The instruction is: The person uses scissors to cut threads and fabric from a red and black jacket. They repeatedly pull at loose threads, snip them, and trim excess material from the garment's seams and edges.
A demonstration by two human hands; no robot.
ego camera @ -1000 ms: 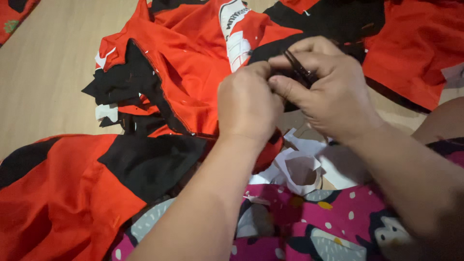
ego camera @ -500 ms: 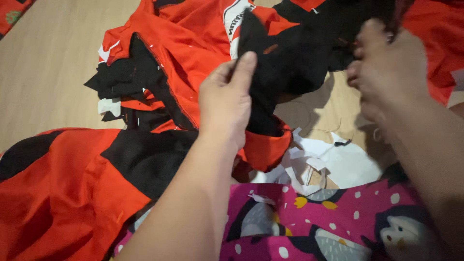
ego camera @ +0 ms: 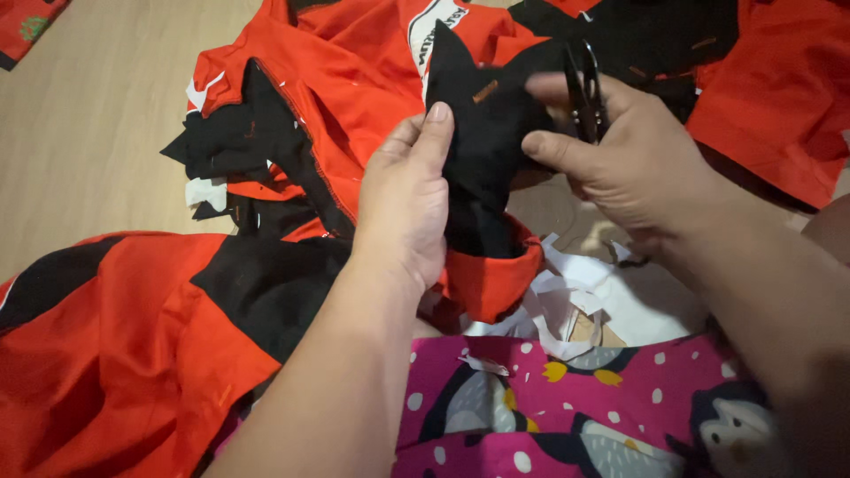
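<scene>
— What do the hands hold?
— The left hand (ego camera: 403,208) pinches a black collar piece (ego camera: 482,142) of the red garment (ego camera: 354,80), raised above white scraps (ego camera: 584,296).
— And the right hand (ego camera: 629,159)?
— Its fingers (ego camera: 553,150) pinch the same fabric, gripping small black snips (ego camera: 584,88).

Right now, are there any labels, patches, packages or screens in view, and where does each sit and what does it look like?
White patch: sewn on the red garment at top centre, just above the black cloth; curved white panel with dark print, partly hidden.
Small orange mark: on the black cloth held between left hand and right hand; short slanted bar.
No packages, signs or screens show.
</scene>
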